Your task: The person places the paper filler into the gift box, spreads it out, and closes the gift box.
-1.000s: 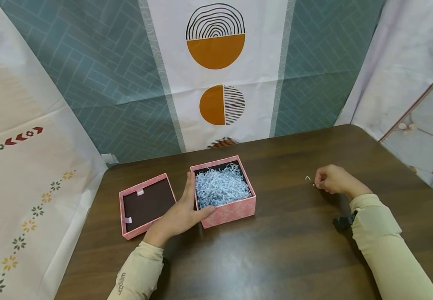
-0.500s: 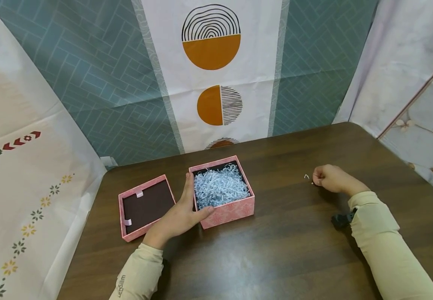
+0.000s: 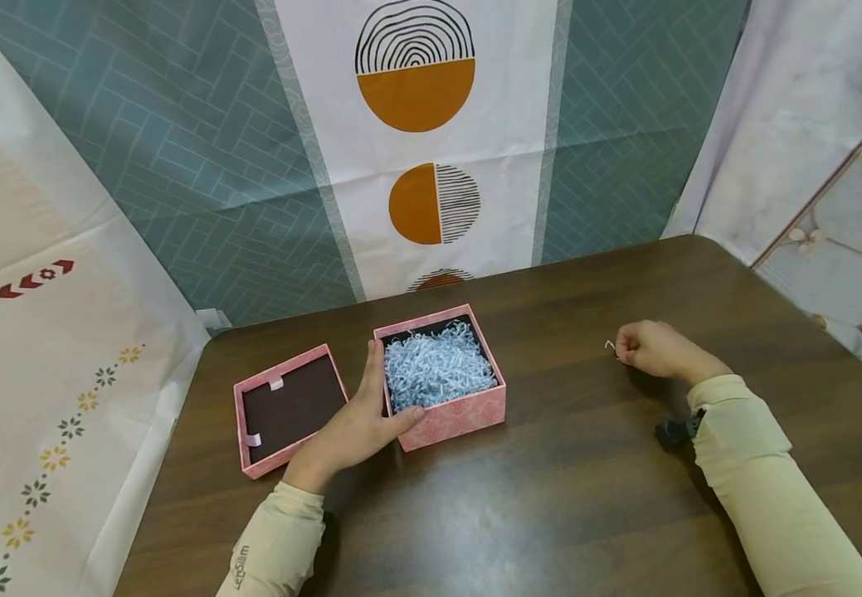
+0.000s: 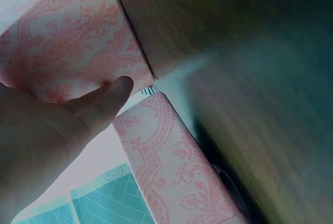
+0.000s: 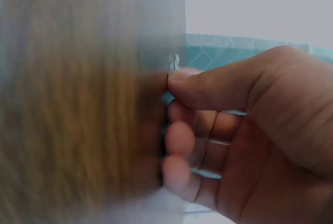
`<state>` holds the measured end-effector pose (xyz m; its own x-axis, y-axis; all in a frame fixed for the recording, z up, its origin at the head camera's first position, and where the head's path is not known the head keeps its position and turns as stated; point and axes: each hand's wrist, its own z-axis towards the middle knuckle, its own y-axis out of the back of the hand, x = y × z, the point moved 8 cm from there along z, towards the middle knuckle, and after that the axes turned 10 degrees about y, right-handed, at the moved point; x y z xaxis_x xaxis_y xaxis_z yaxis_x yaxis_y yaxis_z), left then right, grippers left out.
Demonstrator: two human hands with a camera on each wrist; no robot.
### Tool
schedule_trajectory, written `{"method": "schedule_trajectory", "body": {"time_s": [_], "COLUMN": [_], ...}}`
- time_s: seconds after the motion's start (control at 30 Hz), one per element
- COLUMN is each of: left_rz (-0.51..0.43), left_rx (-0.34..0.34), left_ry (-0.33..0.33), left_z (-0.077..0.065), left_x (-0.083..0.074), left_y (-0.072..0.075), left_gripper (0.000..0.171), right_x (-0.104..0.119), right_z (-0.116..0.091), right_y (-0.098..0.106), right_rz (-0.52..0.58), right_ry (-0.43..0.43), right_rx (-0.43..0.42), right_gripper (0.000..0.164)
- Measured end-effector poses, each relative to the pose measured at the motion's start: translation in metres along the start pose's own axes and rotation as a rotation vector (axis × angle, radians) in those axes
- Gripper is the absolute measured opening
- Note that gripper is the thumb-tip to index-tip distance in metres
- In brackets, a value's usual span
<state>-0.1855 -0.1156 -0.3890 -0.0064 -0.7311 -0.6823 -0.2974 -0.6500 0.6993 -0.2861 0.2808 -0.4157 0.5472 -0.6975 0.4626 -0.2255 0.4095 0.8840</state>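
A pink patterned box [image 3: 455,421], filled with pale blue shredded paper [image 3: 438,365], stands on the table. My left hand [image 3: 356,427] rests against it with straight fingers along its left side and the thumb at the front. The left wrist view shows the thumb [image 4: 112,99] on the box's patterned wall [image 4: 78,37]. Over to the right, my right hand [image 3: 658,348] is down at the tabletop, fingers curled. Its thumb and index finger come together at a small white paper shred [image 5: 174,63], also visible beside the fingertips as a tiny shred [image 3: 610,345] in the head view.
The box's pink lid [image 3: 247,423] lies dark inside up, left of the box, with two pale ribbon tabs. The brown wooden table [image 3: 550,489] ends at patterned cloth hangings [image 3: 251,166] at the back and sides.
My right hand has shifted slightly left, closer to the white shred. The left hand stays against the box. The view itself has moved a little.
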Motion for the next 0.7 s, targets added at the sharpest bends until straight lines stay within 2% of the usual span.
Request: {"method": "schedule_trajectory", "body": {"time_s": [0.2, 0.5, 0.7], "left_rz": [-0.005, -0.004, -0.007], "left_rx": [-0.004, -0.010, -0.015], "left_ry": [0.003, -0.011, -0.028], "left_z": [0.001, 0.000, 0.002], "left_x": [0.002, 0.003, 0.000], "left_y": [-0.001, -0.002, -0.001], "left_gripper": [0.118, 0.117, 0.118], "right_x": [0.000, -0.016, -0.015], "right_z": [0.004, 0.009, 0.015], "right_y": [-0.006, -0.003, -0.002], "right_rz": [-0.031, 0.071, 0.045], "right_ry": [-0.004, -0.058, -0.056], "right_rx": [0.037, -0.103, -0.085], "right_gripper": [0.016, 0.012, 0.011]}}
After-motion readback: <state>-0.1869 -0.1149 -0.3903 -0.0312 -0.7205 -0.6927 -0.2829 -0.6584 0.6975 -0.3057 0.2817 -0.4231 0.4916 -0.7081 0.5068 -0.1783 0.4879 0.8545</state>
